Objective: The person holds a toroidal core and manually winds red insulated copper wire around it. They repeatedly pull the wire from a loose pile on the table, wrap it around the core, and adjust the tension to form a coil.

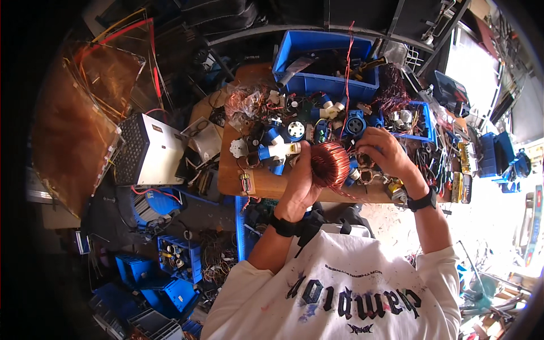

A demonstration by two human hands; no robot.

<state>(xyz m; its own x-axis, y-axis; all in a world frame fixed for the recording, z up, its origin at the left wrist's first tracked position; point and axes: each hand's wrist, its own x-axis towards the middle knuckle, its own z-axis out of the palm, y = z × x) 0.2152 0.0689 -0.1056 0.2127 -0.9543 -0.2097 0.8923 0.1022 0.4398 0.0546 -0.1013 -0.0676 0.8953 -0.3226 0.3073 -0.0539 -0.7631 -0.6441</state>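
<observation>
A thick ring-shaped coil of copper wire point(330, 164) is held upright over the front of the wooden table point(263, 184). My left hand point(300, 190) is closed around the coil's left side, with the thumb up along its edge. Just right of the coil, my right hand point(390, 152) has its fingers bent and drawn together; what sits between the fingertips is too small to make out. Behind them lies a round blue socket point(356, 123). White-and-blue plug fittings point(280, 150) lie left of the coil, close to my left hand.
A large blue bin point(328, 84) stands at the table's back edge, with a thin red wire point(348, 68) rising in front. A smaller blue tray point(432, 127) and tangled tools point(422, 156) crowd the right. At left is a metal-cased box point(153, 150); blue crates point(170, 297) sit lower left.
</observation>
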